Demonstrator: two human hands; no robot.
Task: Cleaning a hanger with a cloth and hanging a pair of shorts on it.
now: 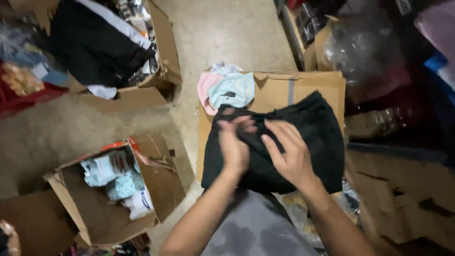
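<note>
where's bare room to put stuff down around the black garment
Bare concrete floor lies between the upper-left box and the shelf at top right. The flattened cardboard shows a free strip right of the pastel clothes. It is crowded under both hands and in the open box.

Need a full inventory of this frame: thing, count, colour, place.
black garment: 1, black, spread on the flattened box, under both hands
flattened cardboard box: 1, brown, centre, on the floor
folded small clothes: small stack, pink and pale teal, on the box's far left corner
open carton: 1, brown, lower left, holding packed pale teal and white items
second open carton: 1, brown, upper left, holding dark clothing
clear plastic bags: a few, upper right; contents unclear
concrete floor: grey-beige
left hand: 1, pinching black fabric
right hand: 1, pressing on the black garment
</note>
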